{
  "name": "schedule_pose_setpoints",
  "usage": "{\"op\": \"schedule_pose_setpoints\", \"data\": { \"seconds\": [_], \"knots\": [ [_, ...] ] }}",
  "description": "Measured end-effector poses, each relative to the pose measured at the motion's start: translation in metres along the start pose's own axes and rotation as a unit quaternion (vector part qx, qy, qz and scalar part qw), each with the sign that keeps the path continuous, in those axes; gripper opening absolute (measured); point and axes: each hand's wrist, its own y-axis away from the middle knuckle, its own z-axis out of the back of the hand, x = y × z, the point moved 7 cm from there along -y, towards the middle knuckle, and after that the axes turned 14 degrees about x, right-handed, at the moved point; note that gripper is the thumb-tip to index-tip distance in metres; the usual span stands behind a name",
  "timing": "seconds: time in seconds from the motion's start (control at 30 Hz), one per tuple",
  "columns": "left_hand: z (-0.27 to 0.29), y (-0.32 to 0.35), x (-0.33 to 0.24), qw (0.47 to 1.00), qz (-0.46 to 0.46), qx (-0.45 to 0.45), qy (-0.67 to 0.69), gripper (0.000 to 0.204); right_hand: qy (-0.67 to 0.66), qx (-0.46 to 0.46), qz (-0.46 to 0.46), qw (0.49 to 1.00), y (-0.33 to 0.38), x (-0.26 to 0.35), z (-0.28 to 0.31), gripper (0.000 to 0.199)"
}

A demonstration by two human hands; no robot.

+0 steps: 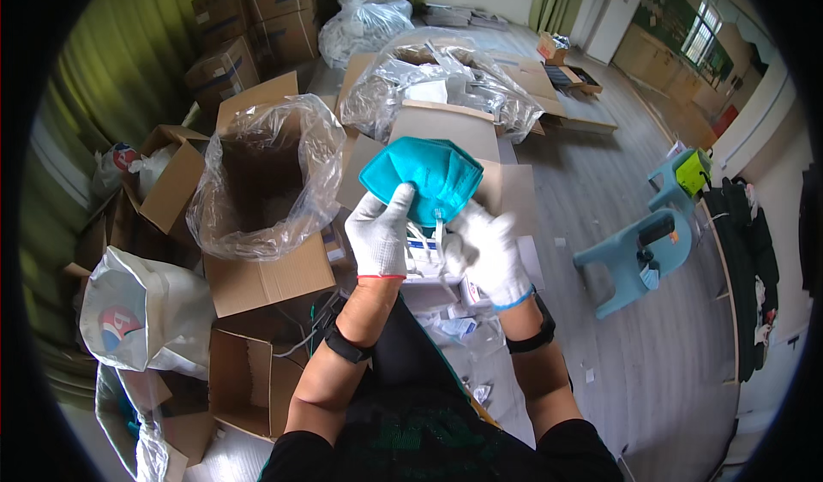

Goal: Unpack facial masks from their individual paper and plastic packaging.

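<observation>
A teal folded face mask (422, 176) is held up in front of me, over an open box. My left hand (379, 235), in a white knit glove with a red cuff, grips its lower left edge, thumb on the near face. White straps (439, 240) hang below the mask. At its lower right is my right hand (493, 257), in a white glove with a blue cuff. That hand is smeared by motion, and whether it holds the mask's edge or a strap cannot be told. Under the mask, the white open carton (514, 263) shows some of its contents.
To the left stands a cardboard box (266, 283) lined with a clear plastic bag (321, 152). A white sack (159, 311) and an open carton (240, 379) sit nearer. Beyond the mask is another plastic-lined box (514, 105). Light blue stools (600, 268) stand at right.
</observation>
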Motion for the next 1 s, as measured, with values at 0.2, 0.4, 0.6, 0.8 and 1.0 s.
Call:
{"op": "schedule_pose_setpoints", "data": {
  "seconds": [0.2, 0.4, 0.6, 0.8, 1.0],
  "knots": [
    [0.010, 0.007, 0.003, 0.999, -0.019, 0.044, -0.022, 0.042, 0.355, -0.052, -0.028, 0.933, -0.001, 0.001, -0.004, 0.021],
    [0.037, 0.044, 0.036, 0.959, 0.266, 0.088, 0.049, 0.022, 0.297, -0.006, -0.110, 0.948, 0.004, -0.018, 0.000, 0.014],
    [0.053, 0.064, 0.008, 0.949, 0.046, 0.089, -0.299, 0.030, 0.153, 0.013, -0.264, 0.952, 0.028, -0.081, -0.010, 0.023],
    [0.092, 0.092, 0.005, 0.917, 0.035, -0.071, -0.391, 0.032, -0.080, 0.072, -0.272, 0.956, 0.051, -0.123, -0.038, 0.032],
    [0.115, 0.103, 0.034, 0.973, 0.135, -0.061, -0.179, 0.031, -0.314, -0.056, -0.209, 0.925, 0.040, -0.148, -0.032, 0.025]
  ]
}}
